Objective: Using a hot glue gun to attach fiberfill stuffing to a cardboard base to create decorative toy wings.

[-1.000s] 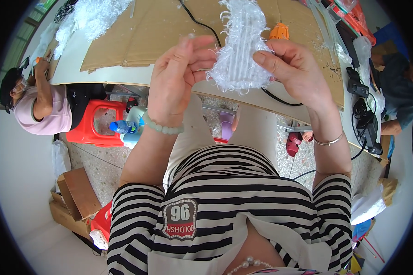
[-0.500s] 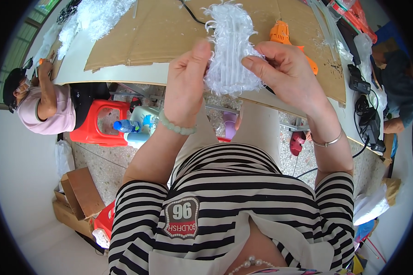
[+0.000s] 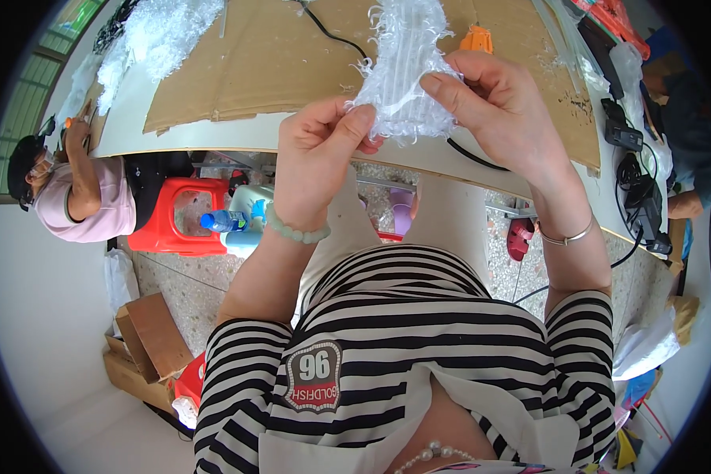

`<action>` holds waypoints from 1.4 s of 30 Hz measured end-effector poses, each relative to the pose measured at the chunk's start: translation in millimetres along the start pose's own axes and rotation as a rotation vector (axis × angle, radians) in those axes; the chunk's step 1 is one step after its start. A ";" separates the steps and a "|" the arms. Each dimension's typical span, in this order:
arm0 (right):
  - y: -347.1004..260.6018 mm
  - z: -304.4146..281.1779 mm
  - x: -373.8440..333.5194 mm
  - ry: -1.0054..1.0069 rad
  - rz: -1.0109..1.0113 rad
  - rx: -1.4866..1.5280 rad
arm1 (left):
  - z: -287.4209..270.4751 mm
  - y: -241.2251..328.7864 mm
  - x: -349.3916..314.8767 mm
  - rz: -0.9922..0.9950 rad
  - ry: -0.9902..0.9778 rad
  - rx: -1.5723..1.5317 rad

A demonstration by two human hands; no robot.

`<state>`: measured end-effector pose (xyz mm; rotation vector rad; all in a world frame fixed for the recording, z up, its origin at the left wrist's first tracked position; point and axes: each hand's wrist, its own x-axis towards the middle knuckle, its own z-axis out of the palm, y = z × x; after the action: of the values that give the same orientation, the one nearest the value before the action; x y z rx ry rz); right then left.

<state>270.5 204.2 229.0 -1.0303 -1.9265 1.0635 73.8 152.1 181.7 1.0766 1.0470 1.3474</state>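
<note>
My left grip (image 3: 314,162) pinches the lower left corner of the white fringe (image 3: 407,67), thumb on top and fingertips behind. My right grip (image 3: 507,114) grasps its right edge, thumb pressed on the face. The fringe is up off the surface (image 3: 249,136), over its near edge, with the cardboard (image 3: 237,83) beyond and the orange tool (image 3: 476,39) near my right fingers. I judge it light and limp, a little stiffer along the lengthwise ribs, hardly breakable. The loose strands look slippery and likely to shed, so I'd take hold of the ribbed body at its edges, not the tufts alone.
</note>
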 end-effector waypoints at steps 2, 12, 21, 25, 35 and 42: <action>1.2 1.3 1.6 -0.023 -0.027 -0.027 | -2.9 -2.9 2.0 0.094 0.020 0.014; -17.3 1.1 11.0 0.046 -0.024 0.086 | 1.1 24.6 1.9 0.080 -0.074 -0.166; -33.7 -21.6 -12.5 0.094 -0.071 0.121 | -37.9 69.5 34.8 0.230 0.268 -0.140; -23.8 -36.4 -31.6 0.165 0.009 0.199 | -116.6 95.1 87.0 0.359 0.467 -0.078; 13.2 -43.8 -50.6 0.291 0.119 0.336 | -316.7 154.3 210.5 0.265 1.088 0.119; 25.2 -41.2 -34.0 0.280 0.123 0.284 | -317.2 146.9 265.5 0.207 1.032 0.474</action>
<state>327.9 196.9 217.4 -1.0806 -1.4585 1.1547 -273.2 405.7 271.1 0.7948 2.1304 1.9413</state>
